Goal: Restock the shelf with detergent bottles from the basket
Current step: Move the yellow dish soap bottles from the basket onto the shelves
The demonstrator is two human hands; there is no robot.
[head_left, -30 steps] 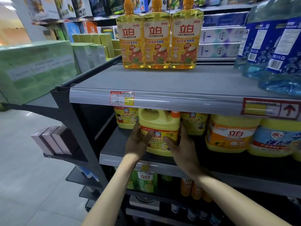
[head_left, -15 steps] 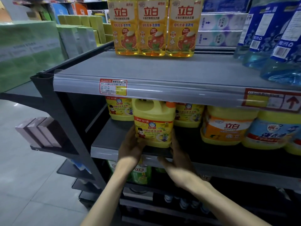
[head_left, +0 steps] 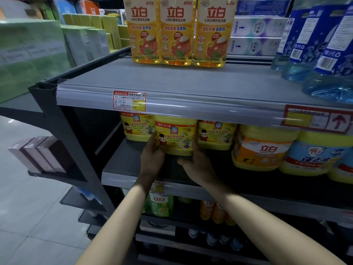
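A: Where's the jug?

B: Upright on the middle shelf, base down, label out. It sits just ahead of two twins, in front of the gap between them.

A: And the hands?

B: One on each flank. The left hand has its fingers together, laid flat up the jug's left side. The right hand cups the lower right corner, with the thumb spread wide below the front edge. Its fingertips go in beside the right twin, so I can't tell how far they curl.

A: How will it handle?

B: Heavy, I'd guess, if it's full. The walls are stiff plastic that won't give much, and the glossy label looks slick. The top is hidden behind the rail of the shelf above, so no handle is within reach from here.

A: Then where should it be held?

B: Low on both sides, as it is now, pressing inward. I'd slide it along the shelf rather than lift it, since there's little room under the rail.

A: Any risk?

B: Palms could slip on the label, and a hard shove might knock the twins askew
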